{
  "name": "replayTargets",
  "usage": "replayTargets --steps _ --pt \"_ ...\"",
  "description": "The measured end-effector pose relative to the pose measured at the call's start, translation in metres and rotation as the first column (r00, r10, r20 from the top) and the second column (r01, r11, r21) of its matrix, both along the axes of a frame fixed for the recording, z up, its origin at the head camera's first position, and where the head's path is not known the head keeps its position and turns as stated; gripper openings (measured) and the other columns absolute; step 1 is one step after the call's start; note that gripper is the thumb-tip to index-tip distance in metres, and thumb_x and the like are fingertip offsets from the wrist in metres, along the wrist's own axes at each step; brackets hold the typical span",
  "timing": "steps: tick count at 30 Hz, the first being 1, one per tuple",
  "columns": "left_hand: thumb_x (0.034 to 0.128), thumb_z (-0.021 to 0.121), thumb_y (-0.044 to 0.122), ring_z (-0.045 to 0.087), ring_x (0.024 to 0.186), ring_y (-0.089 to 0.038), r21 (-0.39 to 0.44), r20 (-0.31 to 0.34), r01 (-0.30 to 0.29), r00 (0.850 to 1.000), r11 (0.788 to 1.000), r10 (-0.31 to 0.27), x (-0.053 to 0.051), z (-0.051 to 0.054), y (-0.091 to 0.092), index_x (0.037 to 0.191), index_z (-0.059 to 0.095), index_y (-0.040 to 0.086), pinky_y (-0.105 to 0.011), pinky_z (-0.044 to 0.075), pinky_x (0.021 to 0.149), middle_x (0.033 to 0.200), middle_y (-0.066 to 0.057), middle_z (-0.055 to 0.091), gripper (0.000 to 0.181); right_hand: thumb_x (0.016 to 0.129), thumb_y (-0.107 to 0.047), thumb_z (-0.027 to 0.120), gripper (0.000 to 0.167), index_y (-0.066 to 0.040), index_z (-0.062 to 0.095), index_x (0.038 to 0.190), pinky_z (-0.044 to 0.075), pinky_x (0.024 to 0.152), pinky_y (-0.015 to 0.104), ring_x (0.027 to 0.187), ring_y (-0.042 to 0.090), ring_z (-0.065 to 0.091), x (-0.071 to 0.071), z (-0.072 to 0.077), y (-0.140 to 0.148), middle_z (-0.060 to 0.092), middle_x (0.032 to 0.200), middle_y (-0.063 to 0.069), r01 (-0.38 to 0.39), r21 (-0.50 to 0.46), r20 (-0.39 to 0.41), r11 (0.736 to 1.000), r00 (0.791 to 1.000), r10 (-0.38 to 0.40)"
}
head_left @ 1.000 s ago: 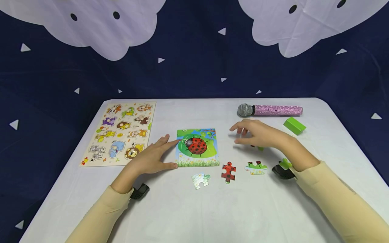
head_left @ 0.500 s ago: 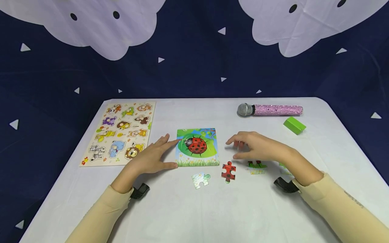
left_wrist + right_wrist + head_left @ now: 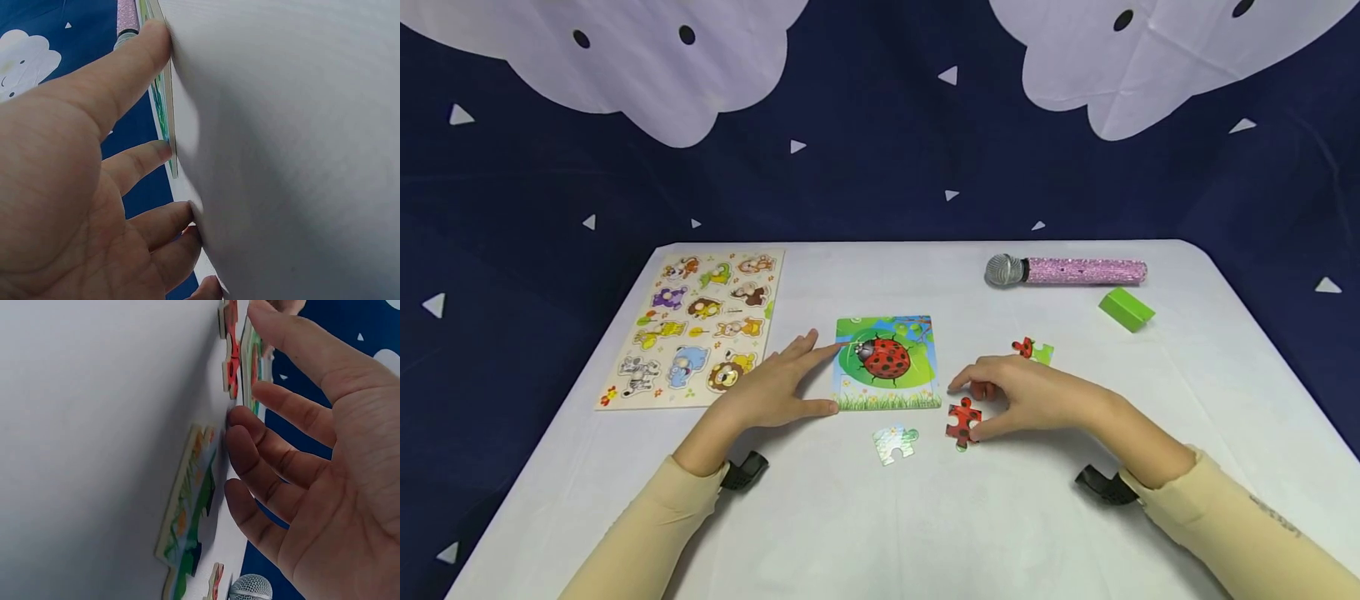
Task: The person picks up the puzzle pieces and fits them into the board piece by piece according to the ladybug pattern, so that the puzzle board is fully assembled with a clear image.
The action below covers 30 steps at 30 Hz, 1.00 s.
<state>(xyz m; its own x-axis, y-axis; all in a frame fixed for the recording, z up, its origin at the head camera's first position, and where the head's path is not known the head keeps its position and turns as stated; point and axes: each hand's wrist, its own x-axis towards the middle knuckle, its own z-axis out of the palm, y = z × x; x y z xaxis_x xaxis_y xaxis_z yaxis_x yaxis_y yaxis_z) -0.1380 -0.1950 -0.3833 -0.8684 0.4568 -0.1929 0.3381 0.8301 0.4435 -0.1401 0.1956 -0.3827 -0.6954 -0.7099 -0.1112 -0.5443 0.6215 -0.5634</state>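
Observation:
A square ladybug puzzle board [image 3: 887, 364] lies mid-table. My left hand [image 3: 778, 390] rests at its left side with spread fingers; thumb and index finger touch the edge, as the left wrist view also shows. My right hand [image 3: 1037, 396] hovers over a red, black-spotted jigsaw piece [image 3: 961, 423] near the board's lower right corner. Its fingers are loosely bent, the thumb close over the piece's right side, with no grip visible. In the right wrist view, a green grass-patterned jigsaw piece [image 3: 187, 506] lies below that hand; the hand hides it in the head view.
A pale jigsaw piece [image 3: 895, 444] lies in front of the board, and a red-and-green piece [image 3: 1033, 348] behind my right hand. An animal peg puzzle [image 3: 692, 333] is at left. Back right are a pink glittery microphone [image 3: 1066, 271] and a green block [image 3: 1127, 309].
My right hand has come toward the front and slightly left, from behind the loose pieces to over the red spotted one. The left hand has stayed at the board's edge.

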Motion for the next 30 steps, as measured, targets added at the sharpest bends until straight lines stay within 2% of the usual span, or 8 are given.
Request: replayTargets --steps 6,12,14,18,19,21,25,30 --pt "0.0954 0.078 0.053 0.02 0.165 -0.047 -0.018 0.009 -0.006 1.0 1.0 0.006 0.0 -0.001 -0.001 0.169 0.037 0.025 -0.076 0.022 0.128 0.178 -0.023 0.02 0.088 0.079 -0.052 0.093 0.062 -0.029 0.073 0.132 0.053 0.084 0.027 0.093 0.004 0.059 0.005 0.0 -0.006 0.064 0.103 -0.017 -0.029 0.037 -0.059 0.999 0.998 0.031" --pt "0.0941 0.078 0.056 0.02 0.165 -0.047 -0.011 0.001 -0.002 1.0 1.0 0.002 -0.001 -0.001 -0.002 0.169 0.038 0.026 -0.077 0.023 0.127 0.178 -0.023 0.02 0.09 0.082 -0.042 0.093 0.055 -0.026 0.074 0.131 0.053 0.081 0.025 0.089 0.001 0.058 0.006 -0.002 -0.01 0.063 0.1 -0.017 -0.045 0.04 -0.105 0.998 0.993 0.049" --pt "0.0925 0.077 0.061 0.021 0.165 -0.047 0.004 -0.017 0.004 1.0 1.0 -0.004 -0.003 -0.008 -0.005 0.169 0.038 0.03 -0.079 0.024 0.125 0.178 -0.022 0.021 0.091 0.082 -0.04 0.093 0.054 -0.025 0.074 0.131 0.052 0.079 0.024 0.088 0.001 0.058 0.005 -0.003 -0.01 0.062 0.098 -0.016 -0.044 0.034 -0.108 0.998 0.993 0.047" --pt "0.091 0.076 0.065 0.022 0.165 -0.048 0.023 -0.025 0.007 1.0 1.0 -0.006 -0.003 -0.01 -0.006 0.168 0.039 0.031 -0.08 0.024 0.124 0.178 -0.022 0.022 0.092 0.083 -0.039 0.093 0.054 -0.025 0.074 0.131 0.052 0.079 0.025 0.087 0.002 0.058 0.004 -0.003 -0.01 0.062 0.097 -0.016 -0.045 0.032 -0.11 0.998 0.993 0.048" --pt "0.0914 0.076 0.065 0.022 0.165 -0.047 0.019 -0.024 0.005 1.0 1.0 -0.004 -0.003 -0.01 -0.005 0.168 0.038 0.031 -0.08 0.024 0.124 0.178 -0.022 0.022 0.092 0.083 -0.039 0.093 0.053 -0.025 0.074 0.131 0.052 0.079 0.025 0.087 0.002 0.058 0.004 -0.003 -0.009 0.063 0.098 -0.016 -0.045 0.032 -0.11 0.998 0.993 0.048" --pt "0.0934 0.076 0.061 0.021 0.165 -0.047 0.002 -0.005 -0.002 1.0 1.0 0.002 -0.001 -0.003 -0.002 0.168 0.038 0.028 -0.077 0.023 0.126 0.178 -0.023 0.022 0.09 0.084 -0.038 0.093 0.052 -0.025 0.074 0.131 0.052 0.08 0.025 0.088 0.002 0.058 0.004 -0.004 -0.009 0.064 0.099 -0.015 -0.044 0.029 -0.106 0.999 0.993 0.046" --pt "0.0956 0.077 0.055 0.02 0.165 -0.046 -0.03 0.006 -0.01 1.0 1.0 0.01 0.0 -0.001 0.0 0.169 0.037 0.025 -0.076 0.023 0.128 0.178 -0.022 0.02 0.089 0.084 -0.036 0.093 0.051 -0.025 0.074 0.13 0.052 0.077 0.024 0.087 0.003 0.059 0.002 -0.004 -0.007 0.065 0.1 -0.015 -0.035 0.029 -0.1 0.999 0.994 0.038" --pt "0.0956 0.077 0.054 0.019 0.166 -0.045 -0.032 0.009 -0.012 1.0 0.999 0.012 -0.001 -0.002 0.0 0.169 0.037 0.025 -0.075 0.023 0.128 0.178 -0.022 0.02 0.088 0.083 -0.033 0.093 0.048 -0.024 0.076 0.127 0.052 0.077 0.023 0.087 0.003 0.058 -0.001 -0.003 -0.007 0.065 0.099 -0.014 -0.03 0.036 -0.116 0.999 0.993 0.034"
